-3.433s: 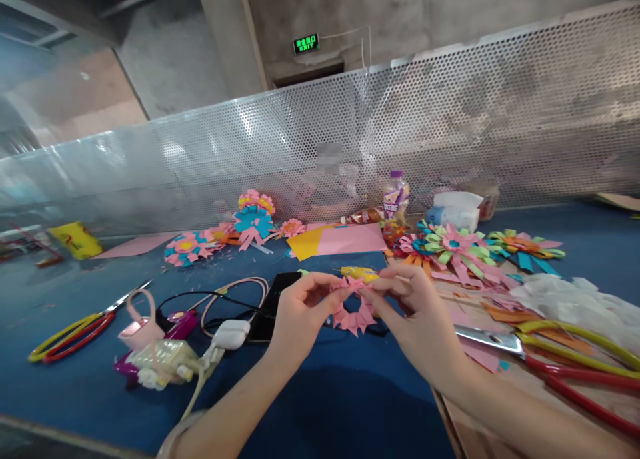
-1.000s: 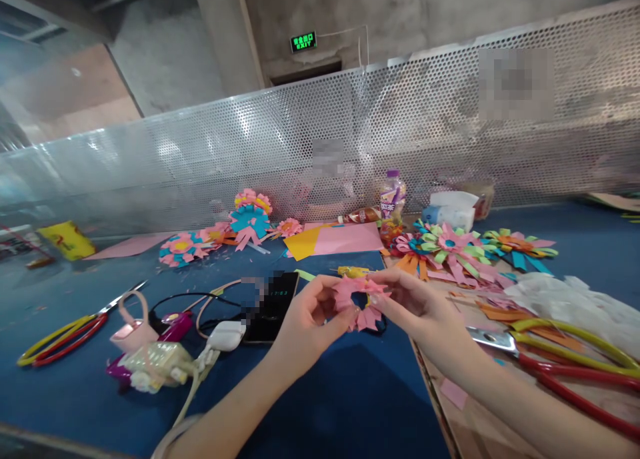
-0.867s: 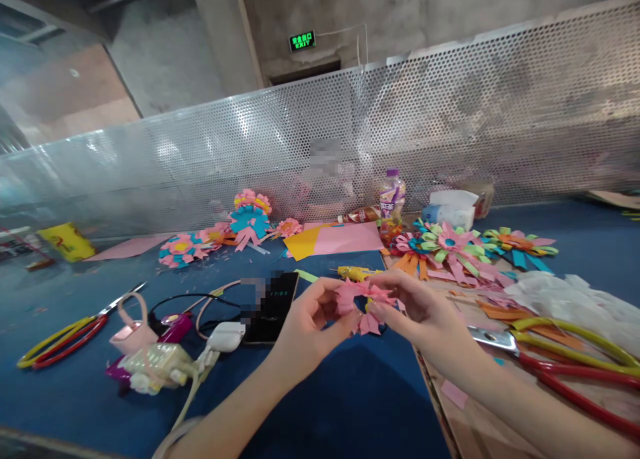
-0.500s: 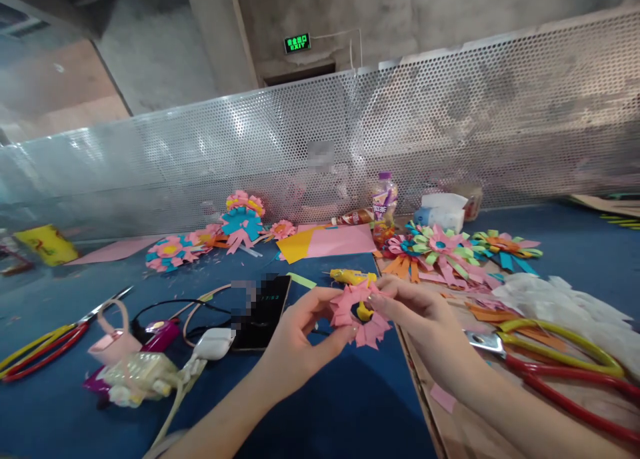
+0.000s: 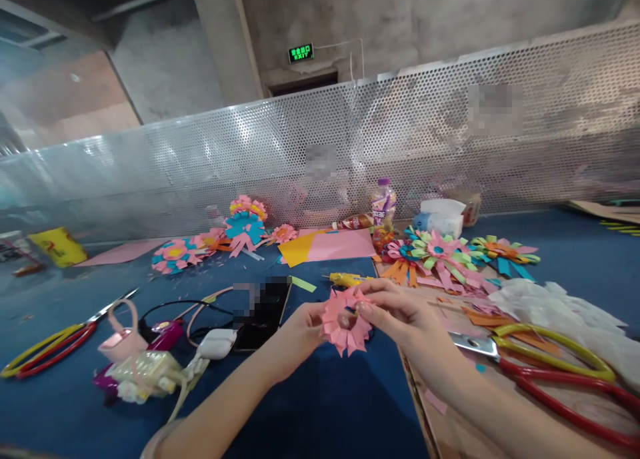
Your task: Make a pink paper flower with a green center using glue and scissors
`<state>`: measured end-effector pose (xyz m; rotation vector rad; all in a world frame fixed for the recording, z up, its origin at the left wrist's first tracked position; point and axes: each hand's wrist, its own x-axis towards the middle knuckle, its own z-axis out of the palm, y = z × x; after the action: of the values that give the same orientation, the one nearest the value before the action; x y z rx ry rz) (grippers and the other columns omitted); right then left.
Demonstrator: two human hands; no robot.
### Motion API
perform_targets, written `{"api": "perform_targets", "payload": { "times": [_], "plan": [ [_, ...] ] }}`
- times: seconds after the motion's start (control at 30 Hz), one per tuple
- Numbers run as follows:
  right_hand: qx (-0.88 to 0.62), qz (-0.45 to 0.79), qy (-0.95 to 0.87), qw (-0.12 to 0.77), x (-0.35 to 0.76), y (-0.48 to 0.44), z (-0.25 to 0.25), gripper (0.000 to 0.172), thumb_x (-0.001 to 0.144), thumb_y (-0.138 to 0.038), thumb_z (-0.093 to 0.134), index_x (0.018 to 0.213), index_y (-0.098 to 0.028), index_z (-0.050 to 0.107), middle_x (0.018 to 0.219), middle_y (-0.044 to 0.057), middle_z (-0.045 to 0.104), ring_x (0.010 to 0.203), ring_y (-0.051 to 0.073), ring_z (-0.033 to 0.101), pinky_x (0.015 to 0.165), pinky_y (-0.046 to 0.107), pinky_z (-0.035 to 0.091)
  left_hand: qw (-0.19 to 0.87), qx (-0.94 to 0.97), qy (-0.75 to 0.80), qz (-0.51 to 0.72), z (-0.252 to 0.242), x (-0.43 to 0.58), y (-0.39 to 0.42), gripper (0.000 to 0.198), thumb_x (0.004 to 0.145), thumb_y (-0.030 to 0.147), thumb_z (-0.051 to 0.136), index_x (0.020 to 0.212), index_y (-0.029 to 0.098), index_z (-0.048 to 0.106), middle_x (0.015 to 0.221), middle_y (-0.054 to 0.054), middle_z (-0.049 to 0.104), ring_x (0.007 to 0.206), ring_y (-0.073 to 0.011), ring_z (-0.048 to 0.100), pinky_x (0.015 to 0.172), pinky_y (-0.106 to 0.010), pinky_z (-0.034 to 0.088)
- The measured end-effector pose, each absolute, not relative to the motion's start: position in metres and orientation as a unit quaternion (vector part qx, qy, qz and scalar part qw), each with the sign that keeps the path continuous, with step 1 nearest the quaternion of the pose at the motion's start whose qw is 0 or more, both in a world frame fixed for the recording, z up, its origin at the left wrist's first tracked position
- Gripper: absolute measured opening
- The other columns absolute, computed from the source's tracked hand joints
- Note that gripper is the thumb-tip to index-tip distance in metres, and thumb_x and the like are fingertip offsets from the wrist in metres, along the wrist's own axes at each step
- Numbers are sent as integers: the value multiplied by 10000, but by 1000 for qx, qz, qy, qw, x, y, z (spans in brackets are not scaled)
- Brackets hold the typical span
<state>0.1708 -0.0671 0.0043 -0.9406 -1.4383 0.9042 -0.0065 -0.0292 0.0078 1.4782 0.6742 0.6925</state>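
Note:
Both my hands hold a pink paper flower ring (image 5: 344,321) with pointed petals, lifted a little above the blue table (image 5: 340,406). My left hand (image 5: 295,336) grips it from behind on its left side, the fingers mostly hidden by the paper. My right hand (image 5: 400,316) pinches its upper right edge with thumb and fingertips. A yellow glue gun (image 5: 345,279) lies just beyond the flower.
Scissors with red and yellow handles (image 5: 540,359) lie on the brown board at right, another pair (image 5: 50,342) at far left. A phone (image 5: 260,306), cables, an earbud case (image 5: 216,344) and a small pink pouch (image 5: 121,339) sit to the left. Finished paper flowers (image 5: 440,256), coloured sheets (image 5: 327,244) and a bottle (image 5: 383,207) line the perforated metal screen.
The pink petal strip, loose and open 3.4 s ago, is now curled into a closed ring facing me. Both hands have shifted slightly left and lower with it.

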Motion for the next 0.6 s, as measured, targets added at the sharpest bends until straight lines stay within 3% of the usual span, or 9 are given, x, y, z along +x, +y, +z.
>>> {"api": "perform_targets", "payload": {
  "times": [0.07,0.17,0.33,0.47,0.53,0.6],
  "plan": [
    [-418,374,-632,535,171,-67,3,249,806,-419,573,702,-236,707,1035,62,579,1048,210,517,940,389,387,625,654,302,301,10,-5,-32,162,703,322,664,713,160,668,730,-26,653,710,-161,598,707,-272,457],
    [-434,367,-652,502,168,-68,1,229,803,-423,577,765,-253,725,1108,59,571,1079,216,505,956,406,378,600,670,324,294,11,-4,-33,186,726,326,639,787,158,689,741,-24,668,712,-185,612,706,-301,473],
    [-427,347,-698,458,176,-60,11,291,856,-434,489,828,-249,711,1101,42,612,1031,193,553,909,367,417,575,657,374,312,3,-9,-22,162,684,273,676,746,125,697,664,-28,674,618,-159,605,606,-253,461],
    [-524,176,-727,407,208,-34,26,307,885,-394,432,1054,-228,628,1030,48,650,924,183,597,809,333,457,648,517,340,443,2,-15,-11,152,602,210,698,737,146,675,745,-57,705,654,-185,650,613,-282,500],
    [-583,46,-764,273,220,-22,25,275,864,-364,463,944,-198,667,940,67,666,917,213,599,811,343,444,680,463,310,478,7,-17,-7,147,595,174,678,737,140,665,802,-79,709,707,-201,665,649,-301,520],
    [-623,18,-753,212,221,-15,17,383,863,-406,427,718,-156,679,727,111,663,747,256,629,687,381,464,691,422,306,501,13,-18,-5,110,615,113,636,723,123,653,847,-93,705,726,-180,664,671,-281,526]
  ]
}}
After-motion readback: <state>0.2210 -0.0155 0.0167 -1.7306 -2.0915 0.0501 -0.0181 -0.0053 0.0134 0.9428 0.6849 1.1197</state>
